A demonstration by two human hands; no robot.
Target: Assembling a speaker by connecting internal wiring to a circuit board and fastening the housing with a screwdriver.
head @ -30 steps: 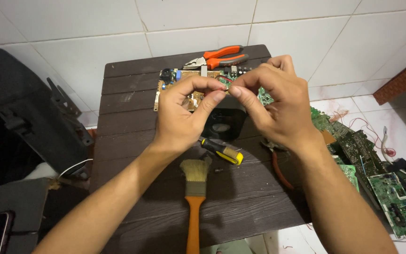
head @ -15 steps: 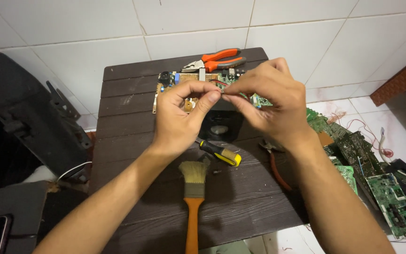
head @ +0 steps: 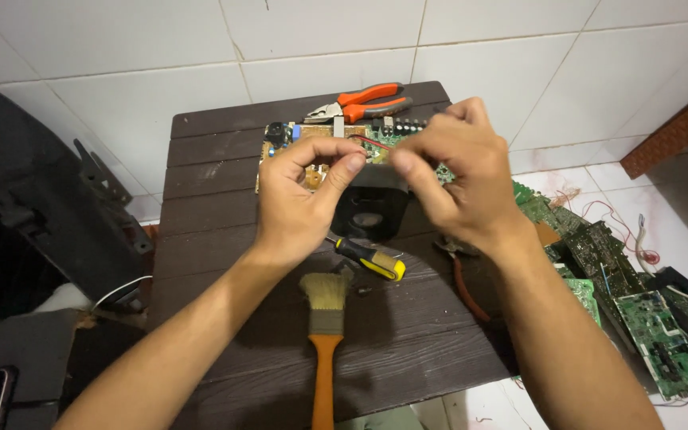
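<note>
Two hands meet at the centre of the frame above a dark wooden table (head: 224, 239). The left hand (head: 300, 199) pinches with thumb and forefinger; just right of it the right hand (head: 451, 179) curls shut. Between their fingertips sits a black part (head: 372, 209), over a circuit board (head: 280, 147). Below lie a screwdriver (head: 372, 259) and brush (head: 326, 334); above, orange pliers (head: 360, 102).
</note>
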